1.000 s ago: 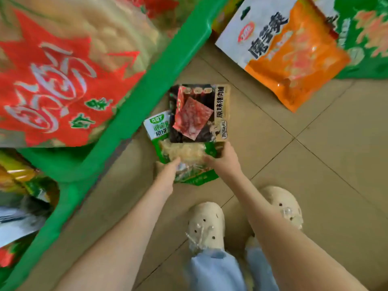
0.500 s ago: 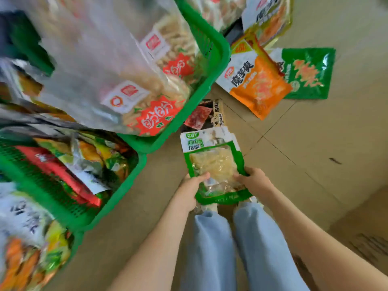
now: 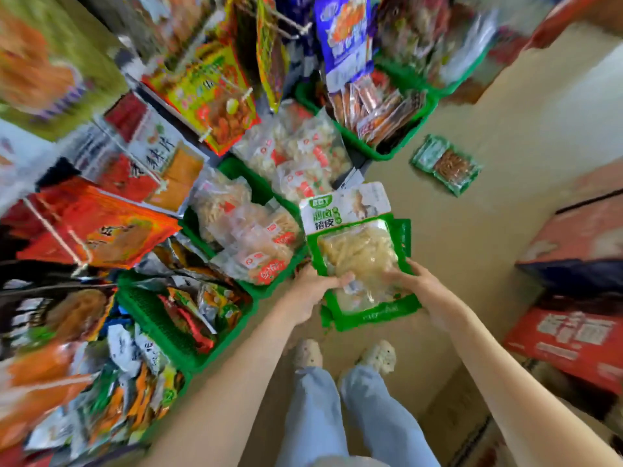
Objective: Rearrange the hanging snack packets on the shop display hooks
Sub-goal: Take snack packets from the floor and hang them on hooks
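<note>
Both hands clamp the green snack packets point(image 3: 357, 254): left hand point(image 3: 312, 291) and right hand point(image 3: 423, 286) pinching the lower edges, header upward, presumably ready for the display hooks point(image 3: 290, 20).

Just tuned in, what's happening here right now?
A person stands at a shop snack display, holding green packets of pale snack strips in both hands, left hand and right hand gripping the lower part. Nothing is on a hook yet. Another green packet lies on the floor, beside green baskets of snacks.
</note>
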The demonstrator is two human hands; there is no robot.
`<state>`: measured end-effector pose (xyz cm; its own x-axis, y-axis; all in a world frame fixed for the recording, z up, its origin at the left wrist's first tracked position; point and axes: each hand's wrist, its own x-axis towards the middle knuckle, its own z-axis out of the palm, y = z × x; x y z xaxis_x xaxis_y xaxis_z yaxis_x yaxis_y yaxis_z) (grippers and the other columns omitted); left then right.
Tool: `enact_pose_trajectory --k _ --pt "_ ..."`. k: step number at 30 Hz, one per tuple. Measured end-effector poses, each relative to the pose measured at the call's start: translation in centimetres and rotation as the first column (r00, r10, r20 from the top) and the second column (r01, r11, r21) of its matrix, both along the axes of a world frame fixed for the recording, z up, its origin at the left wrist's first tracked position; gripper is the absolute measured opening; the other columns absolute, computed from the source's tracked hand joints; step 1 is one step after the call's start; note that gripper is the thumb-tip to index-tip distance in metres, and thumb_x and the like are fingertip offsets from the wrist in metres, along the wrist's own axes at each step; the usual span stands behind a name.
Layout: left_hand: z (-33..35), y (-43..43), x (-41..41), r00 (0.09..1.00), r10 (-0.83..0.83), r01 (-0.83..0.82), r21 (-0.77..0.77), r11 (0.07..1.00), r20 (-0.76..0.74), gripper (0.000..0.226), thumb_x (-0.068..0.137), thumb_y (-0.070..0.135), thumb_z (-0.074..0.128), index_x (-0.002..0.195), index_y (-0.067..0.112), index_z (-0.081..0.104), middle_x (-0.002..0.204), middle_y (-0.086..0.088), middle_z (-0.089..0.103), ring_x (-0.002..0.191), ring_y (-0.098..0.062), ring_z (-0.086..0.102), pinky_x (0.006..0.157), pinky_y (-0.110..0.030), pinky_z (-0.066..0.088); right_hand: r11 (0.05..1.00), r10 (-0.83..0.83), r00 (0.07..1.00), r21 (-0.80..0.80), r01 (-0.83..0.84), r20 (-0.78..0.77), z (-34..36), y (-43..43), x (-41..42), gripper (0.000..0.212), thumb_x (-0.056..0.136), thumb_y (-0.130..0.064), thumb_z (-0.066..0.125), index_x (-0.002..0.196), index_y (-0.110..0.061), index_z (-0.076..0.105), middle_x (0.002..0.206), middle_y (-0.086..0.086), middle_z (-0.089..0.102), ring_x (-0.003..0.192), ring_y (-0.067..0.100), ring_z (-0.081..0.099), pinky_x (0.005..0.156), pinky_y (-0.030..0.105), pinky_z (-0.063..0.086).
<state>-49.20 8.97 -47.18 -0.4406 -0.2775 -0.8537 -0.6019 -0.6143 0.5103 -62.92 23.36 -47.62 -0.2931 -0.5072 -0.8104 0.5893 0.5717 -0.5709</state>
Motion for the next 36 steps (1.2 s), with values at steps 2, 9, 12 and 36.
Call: enact_pose_trajectory --k 2,9,12,36 --pt "3.9 0.3 -1.7 0.999 -0.009 0.007 -0.041 0.999 -0.046 0.056 0.053 0.033 0.087 0.102 0.016 0.066 0.106 -0.003 0.07 0.104 -0.023 0.062 0.099 -0.043 0.045 1.0 0.0 1.0 -0.015 0.0 -0.02 4.2 0.1 -1.8 0.038 0.084 -0.019 0.066 0.121 -0.015 0.055 0.101 0.007 0.069 0.073 0.019 0.068 0.061 0.028 0.057" --pt "11.3 0.7 -6.9 0.983 0.107 -0.111 -0.021 0.994 -0.147 0.081 0.045 0.065 0.083 0.113 0.026 0.061 0.12 -0.006 0.064 0.113 -0.03 0.058 0.097 -0.053 0.044 0.975 -0.099 0.991 -0.205 0.08 -0.084 13.3 1.3 -7.8 0.021 0.089 -0.012 0.059 0.11 -0.015 0.062 0.082 0.003 0.073 0.062 0.017 0.068 0.055 0.026 0.057" --pt "13.9 0.8 -9.2 0.955 0.214 -0.215 0.016 0.976 -0.207 0.079 0.049 0.065 0.073 0.112 0.019 0.062 0.11 -0.009 0.067 0.104 -0.028 0.062 0.094 -0.049 0.048 0.933 -0.237 0.969 -0.294 0.206 -0.072 15.1 1.3 -10.7 0.021 0.092 -0.006 0.051 0.11 -0.011 0.061 0.077 0.003 0.071 0.059 0.017 0.067 0.053 0.027 0.056" --pt "21.8 2.3 -36.3 0.928 0.221 -0.292 -0.213 0.933 -0.301 0.057 0.058 0.042 0.082 0.103 0.017 0.057 0.121 -0.008 0.057 0.117 -0.031 0.05 0.102 -0.05 0.039 0.958 -0.045 0.914 -0.276 -0.075 -0.403 19.8 1.6 -35.7 0.027 0.084 -0.002 0.06 0.107 -0.017 0.056 0.099 0.008 0.065 0.08 0.018 0.065 0.068 0.03 0.052"
